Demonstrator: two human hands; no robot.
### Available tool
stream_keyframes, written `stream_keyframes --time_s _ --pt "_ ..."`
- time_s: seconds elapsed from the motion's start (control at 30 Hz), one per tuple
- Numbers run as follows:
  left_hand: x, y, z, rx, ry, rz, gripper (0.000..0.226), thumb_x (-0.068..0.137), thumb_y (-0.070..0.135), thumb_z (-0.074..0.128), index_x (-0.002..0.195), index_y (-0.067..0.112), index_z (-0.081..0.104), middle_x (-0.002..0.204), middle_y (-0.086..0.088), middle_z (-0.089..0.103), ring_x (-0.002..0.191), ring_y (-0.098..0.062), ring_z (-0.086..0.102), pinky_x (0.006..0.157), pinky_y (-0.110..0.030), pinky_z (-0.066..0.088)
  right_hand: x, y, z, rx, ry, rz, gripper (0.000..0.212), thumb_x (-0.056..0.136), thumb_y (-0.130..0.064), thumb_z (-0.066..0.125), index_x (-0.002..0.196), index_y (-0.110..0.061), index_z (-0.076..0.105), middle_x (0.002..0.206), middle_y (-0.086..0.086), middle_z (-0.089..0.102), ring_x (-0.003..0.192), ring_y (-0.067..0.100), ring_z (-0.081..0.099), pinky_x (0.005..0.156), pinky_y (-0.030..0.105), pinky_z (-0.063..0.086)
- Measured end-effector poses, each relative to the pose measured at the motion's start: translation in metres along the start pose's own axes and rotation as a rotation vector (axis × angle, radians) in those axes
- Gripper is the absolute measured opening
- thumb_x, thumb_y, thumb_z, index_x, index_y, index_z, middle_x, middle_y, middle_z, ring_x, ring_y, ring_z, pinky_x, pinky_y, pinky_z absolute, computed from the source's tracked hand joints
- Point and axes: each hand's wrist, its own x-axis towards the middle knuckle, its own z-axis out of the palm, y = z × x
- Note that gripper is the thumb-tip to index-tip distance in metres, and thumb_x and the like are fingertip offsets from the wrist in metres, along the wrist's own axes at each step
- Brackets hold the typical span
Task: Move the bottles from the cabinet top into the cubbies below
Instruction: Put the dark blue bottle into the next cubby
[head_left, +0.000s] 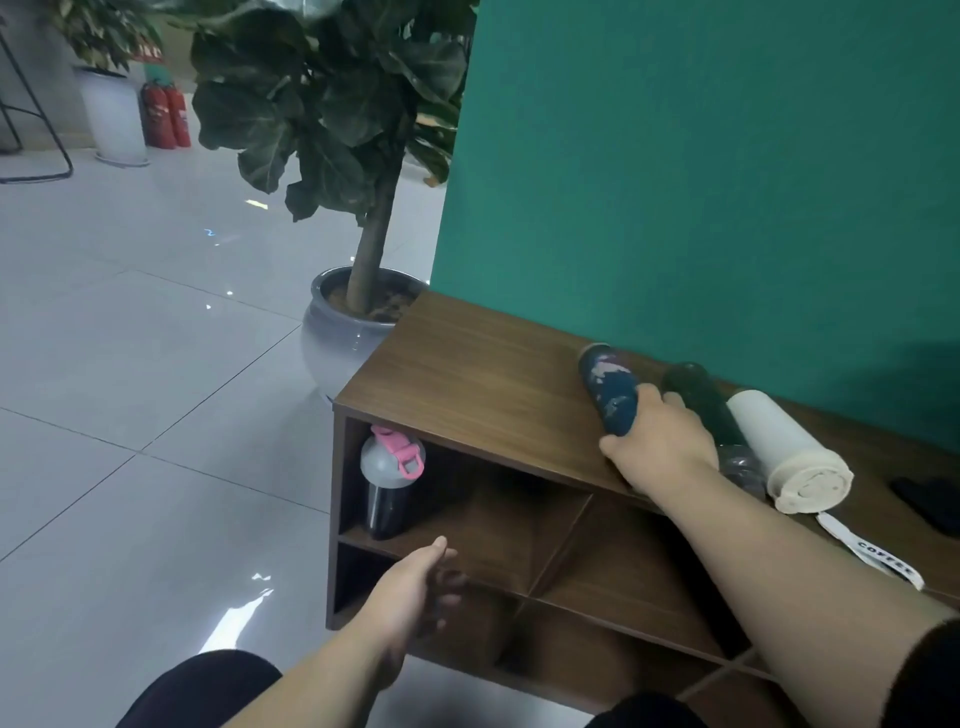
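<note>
Bottles: 4 in total.
- 3 lying on the cabinet top (467, 364): patterned blue bottle (609, 387), dark green bottle (701, 402), white bottle (784, 449).
- 1 upright in the top-left cubby (467, 499): shaker (390, 480), grey lid, pink cap.

Hands: 2. Left hand (410, 587), right hand (662, 444).

Cabinets: 1. Cubbies in view: 4 at least partly seen, in two rows; the right end is cut off, so the full count is not known.

Potted plants: 2, one near (358, 322), one far (111, 114).

Fire extinguishers: 2 (166, 114).

Straps marked "COFFEE": 1 (872, 551).

Dark object at right edge: 1 (930, 506), kind unclear.
</note>
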Motion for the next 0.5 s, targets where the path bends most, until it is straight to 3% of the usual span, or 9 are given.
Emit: stream_keyframes --time_s 0.13,0.2,0.3,0.4,0.5 --pt "0.000 0.003 0.004 -0.018 -0.016 0.039 0.041 0.104 0.047 0.048 0.115 0.017 0.074 0.115 -0.011 0.078 0.109 -0.032 0.072 0.095 -0.045 0.052 -0.039 -0.025 -0.027 0.351 0.105 -0.147 0.064 0.073 -0.043 0.072 0.131 -0.026 0.054 0.122 -0.001 0.062 0.113 0.025 0.059 0.095 0.041 0.052" --pt "-0.002 0.003 0.006 -0.060 -0.011 0.068 0.046 0.105 0.047 0.046 0.117 0.013 0.074 0.114 -0.013 0.078 0.106 -0.034 0.073 0.097 -0.046 0.053 -0.067 -0.036 -0.045 0.518 0.103 -0.207 0.055 0.072 -0.039 0.075 0.123 -0.032 0.054 0.117 -0.009 0.061 0.110 0.019 0.058 0.093 0.036 0.050" --pt "-0.008 0.006 0.007 -0.185 -0.025 0.090 0.058 0.105 0.055 0.038 0.123 0.010 0.070 0.111 -0.016 0.074 0.093 -0.033 0.071 0.082 -0.043 0.054 -0.109 -0.043 -0.071 0.641 0.049 -0.323 0.048 0.070 -0.034 0.077 0.111 -0.039 0.053 0.107 -0.017 0.061 0.099 0.011 0.059 0.085 0.028 0.048" --pt "-0.010 0.007 0.004 -0.248 -0.078 0.092 0.066 0.101 0.068 0.024 0.125 0.021 0.064 0.114 -0.016 0.074 0.085 -0.032 0.072 0.067 -0.035 0.053 -0.135 -0.041 -0.078 0.638 -0.011 -0.407 0.048 0.070 -0.033 0.078 0.111 -0.040 0.054 0.103 -0.021 0.060 0.094 0.005 0.060 0.078 0.016 0.044" --pt "-0.016 0.007 0.002 -0.208 -0.139 0.050 0.069 0.099 0.072 0.028 0.127 0.022 0.066 0.120 -0.014 0.077 0.088 -0.033 0.076 0.061 -0.029 0.050 -0.145 -0.041 -0.062 0.540 -0.028 -0.447 0.054 0.069 -0.036 0.079 0.118 -0.037 0.056 0.110 -0.018 0.060 0.101 0.006 0.058 0.087 0.021 0.048"
